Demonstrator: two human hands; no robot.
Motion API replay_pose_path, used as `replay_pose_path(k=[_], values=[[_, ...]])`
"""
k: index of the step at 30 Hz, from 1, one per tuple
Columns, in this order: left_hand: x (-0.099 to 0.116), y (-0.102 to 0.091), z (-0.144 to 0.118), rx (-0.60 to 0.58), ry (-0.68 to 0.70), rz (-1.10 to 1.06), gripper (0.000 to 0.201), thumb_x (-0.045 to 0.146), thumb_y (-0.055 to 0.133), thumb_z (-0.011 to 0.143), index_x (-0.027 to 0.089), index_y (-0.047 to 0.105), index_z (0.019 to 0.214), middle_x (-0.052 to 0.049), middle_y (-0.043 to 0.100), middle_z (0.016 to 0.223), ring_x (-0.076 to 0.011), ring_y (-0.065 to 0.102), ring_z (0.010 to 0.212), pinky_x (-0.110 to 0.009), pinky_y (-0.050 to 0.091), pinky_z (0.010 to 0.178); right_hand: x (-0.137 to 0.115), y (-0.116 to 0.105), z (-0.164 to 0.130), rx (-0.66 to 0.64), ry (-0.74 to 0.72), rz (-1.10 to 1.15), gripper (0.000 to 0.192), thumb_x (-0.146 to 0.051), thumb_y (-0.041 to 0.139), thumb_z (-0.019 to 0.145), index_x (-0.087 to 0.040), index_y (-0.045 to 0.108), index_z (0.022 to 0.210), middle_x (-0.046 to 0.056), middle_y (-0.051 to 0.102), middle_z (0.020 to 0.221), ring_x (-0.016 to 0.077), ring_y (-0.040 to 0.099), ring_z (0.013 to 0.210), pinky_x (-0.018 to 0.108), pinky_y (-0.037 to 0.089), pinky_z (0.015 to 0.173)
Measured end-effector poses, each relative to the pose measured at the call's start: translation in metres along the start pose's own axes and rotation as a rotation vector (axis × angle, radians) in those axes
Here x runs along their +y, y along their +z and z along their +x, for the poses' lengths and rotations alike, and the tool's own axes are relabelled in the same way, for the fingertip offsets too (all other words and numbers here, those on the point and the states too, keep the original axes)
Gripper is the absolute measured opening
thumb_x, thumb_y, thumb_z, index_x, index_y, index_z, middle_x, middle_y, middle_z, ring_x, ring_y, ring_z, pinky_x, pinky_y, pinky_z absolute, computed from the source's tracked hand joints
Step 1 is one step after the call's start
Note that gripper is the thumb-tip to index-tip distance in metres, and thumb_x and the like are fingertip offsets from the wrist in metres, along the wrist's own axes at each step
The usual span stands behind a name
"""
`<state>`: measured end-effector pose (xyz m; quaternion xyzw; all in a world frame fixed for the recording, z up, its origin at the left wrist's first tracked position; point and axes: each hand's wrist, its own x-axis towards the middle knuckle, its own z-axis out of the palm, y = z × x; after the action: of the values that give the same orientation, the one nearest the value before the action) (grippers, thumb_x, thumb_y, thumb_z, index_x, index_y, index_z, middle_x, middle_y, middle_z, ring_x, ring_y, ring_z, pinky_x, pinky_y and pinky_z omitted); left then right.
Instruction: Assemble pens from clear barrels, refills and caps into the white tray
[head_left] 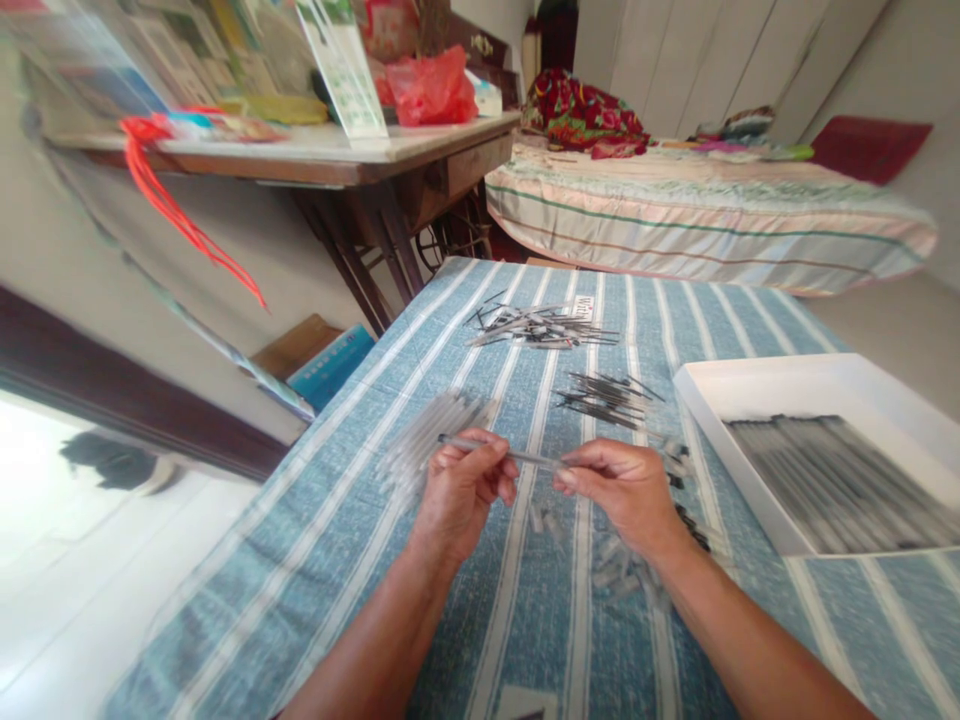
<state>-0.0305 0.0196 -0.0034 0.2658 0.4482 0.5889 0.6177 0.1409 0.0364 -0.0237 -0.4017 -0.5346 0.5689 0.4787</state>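
A slim grey pen is held level above the striped cloth, one end in each hand. My left hand pinches it near its left end, which sticks out past the fingers. The fingertips of my right hand close around its right end, so that tip is hidden. Under and beyond my left hand lies a blurred pile of clear pen barrels. Dark thin refills lie beyond my right hand. Small clear pieces, perhaps pen caps, are scattered under my right wrist.
On the right stands a white box holding a row of grey pens. Farther back lies a mixed heap of thin sticks beside a printed label. A wooden desk and a bed stand beyond the table.
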Motion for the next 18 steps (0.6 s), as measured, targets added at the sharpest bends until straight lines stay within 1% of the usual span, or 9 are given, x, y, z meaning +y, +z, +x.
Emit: replay_pose_path(k=[4, 9, 11, 14, 16, 18], values=[[-0.003, 0.001, -0.001, 0.006, 0.0, -0.01, 0.015, 0.02, 0.069, 0.065, 0.015, 0.054, 0.067, 0.001, 0.062, 0.048, -0.0101, 0.05, 0.033, -0.022, 0.039, 0.037, 0.004, -0.001, -0.001, 0.015, -0.009, -0.018, 0.012, -0.028, 0.076, 0.063, -0.019, 0.07, 0.068, 0.003, 0.069, 0.061, 0.0169, 0.063, 0.056, 0.027, 0.05, 0.056], [-0.003, 0.006, -0.003, 0.03, -0.015, -0.005, 0.016, 0.02, 0.07, 0.064, 0.015, 0.054, 0.065, 0.002, 0.06, 0.048, -0.0084, 0.048, 0.033, -0.02, 0.038, 0.037, 0.006, -0.002, 0.003, -0.023, 0.006, 0.009, 0.013, -0.03, 0.073, 0.065, -0.019, 0.068, 0.069, 0.002, 0.067, 0.06, 0.016, 0.062, 0.056, 0.026, 0.048, 0.055], [-0.002, 0.008, -0.003, 0.041, -0.017, 0.001, 0.015, 0.019, 0.07, 0.064, 0.015, 0.055, 0.064, 0.002, 0.06, 0.048, -0.0078, 0.048, 0.034, -0.02, 0.038, 0.038, 0.003, -0.003, 0.005, -0.052, 0.005, -0.026, 0.013, -0.03, 0.071, 0.066, -0.018, 0.067, 0.068, 0.001, 0.065, 0.059, 0.0141, 0.059, 0.054, 0.024, 0.046, 0.053], [0.0, 0.01, -0.002, 0.039, -0.011, -0.002, 0.014, 0.018, 0.071, 0.063, 0.015, 0.057, 0.066, 0.002, 0.06, 0.05, -0.0075, 0.049, 0.037, -0.019, 0.039, 0.039, -0.006, -0.006, 0.009, -0.098, -0.033, -0.19, 0.012, -0.029, 0.068, 0.068, -0.017, 0.067, 0.069, -0.002, 0.059, 0.056, 0.0102, 0.05, 0.051, 0.021, 0.038, 0.049], [0.0, 0.011, -0.002, -0.005, -0.039, 0.007, 0.015, 0.019, 0.072, 0.063, 0.014, 0.059, 0.066, 0.001, 0.061, 0.051, -0.0076, 0.049, 0.039, -0.019, 0.039, 0.04, -0.015, -0.007, 0.011, -0.144, -0.054, -0.329, 0.012, -0.028, 0.065, 0.07, -0.016, 0.067, 0.072, -0.004, 0.054, 0.055, 0.0083, 0.044, 0.05, 0.019, 0.034, 0.048], [-0.001, 0.012, -0.002, -0.059, -0.07, 0.035, 0.015, 0.021, 0.073, 0.064, 0.014, 0.06, 0.068, 0.0, 0.062, 0.054, -0.0085, 0.05, 0.041, -0.02, 0.04, 0.041, -0.025, -0.009, 0.011, -0.219, -0.086, -0.462, 0.012, -0.027, 0.061, 0.072, -0.015, 0.066, 0.071, -0.006, 0.048, 0.053, 0.0074, 0.041, 0.051, 0.018, 0.031, 0.049]])
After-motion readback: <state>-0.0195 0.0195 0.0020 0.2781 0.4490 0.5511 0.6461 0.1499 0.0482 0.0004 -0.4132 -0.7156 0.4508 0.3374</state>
